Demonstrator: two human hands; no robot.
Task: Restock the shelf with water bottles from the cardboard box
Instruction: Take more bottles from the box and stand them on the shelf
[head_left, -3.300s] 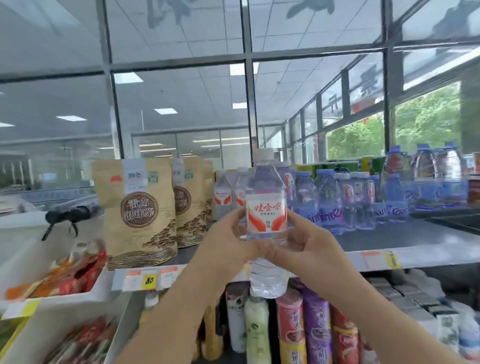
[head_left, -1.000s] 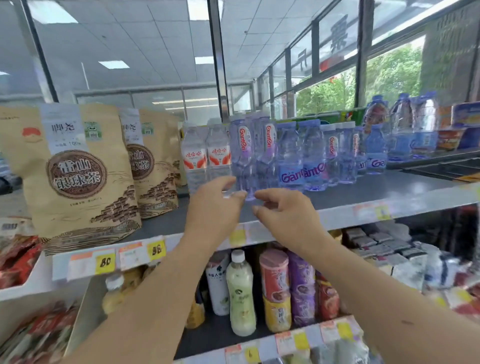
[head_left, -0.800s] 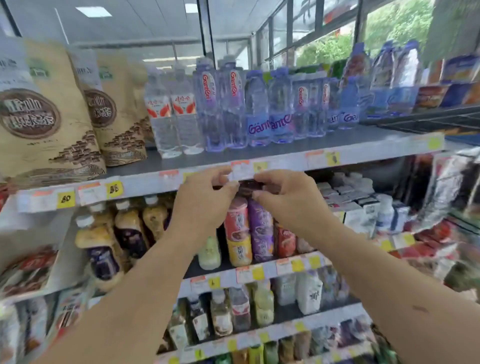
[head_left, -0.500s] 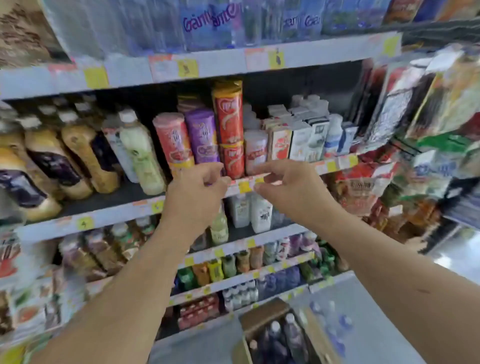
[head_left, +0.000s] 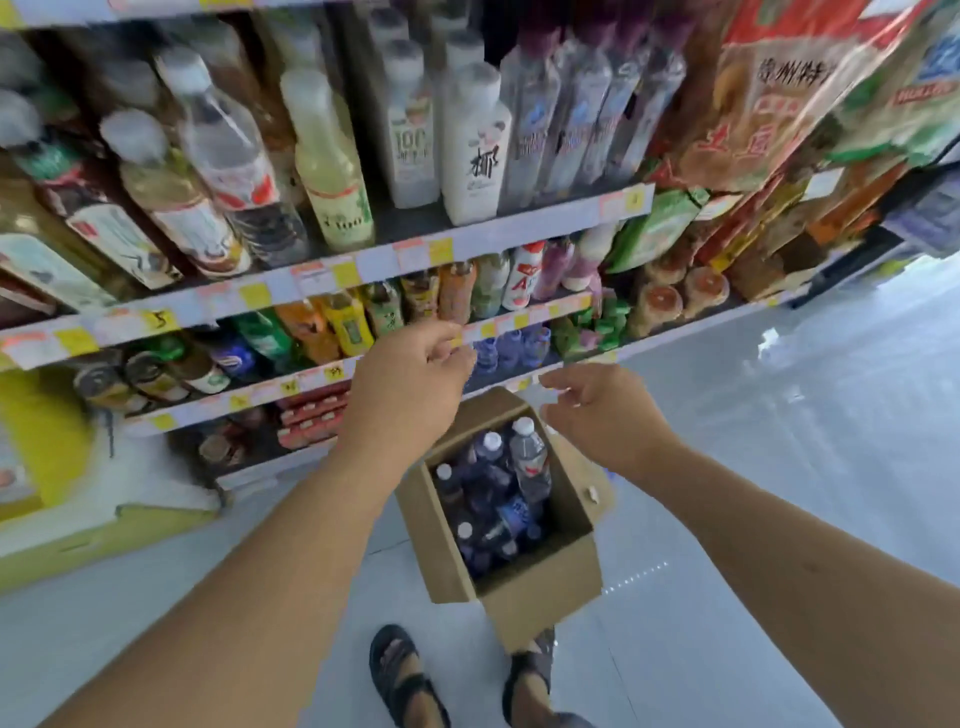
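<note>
- The cardboard box (head_left: 535, 597) sat open on the pale floor (head_left: 779, 467), in front of the shelf (head_left: 363, 262), and both my hands hung above it, empty.
- My left hand (head_left: 410, 384) was over the box's far left corner, fingers loosely curled and a little parted, closed on nothing.
- My right hand (head_left: 597, 410) hovered over the box's far right edge, fingers spread and bent, also touching nothing.
- The water bottles (head_left: 498, 499) lay below and between my two hands, well apart from either palm.
- Inside the box the bottles stood packed together, white caps up; one clear bottle with a red-marked label (head_left: 530, 462) rose by the box's right wall, and darker blue-labelled ones filled the rest.
- Beyond the box, the shelf tiers held other drinks: white cartons, pale juice bottles, coloured small bottles, with yellow price tags (head_left: 254, 295) along the rails.
- Snack packets (head_left: 769, 104) crowded the tiers to the right of the box.
- My sandalled feet (head_left: 405, 675) stood on the near side of the box, the right one partly under its corner.
</note>
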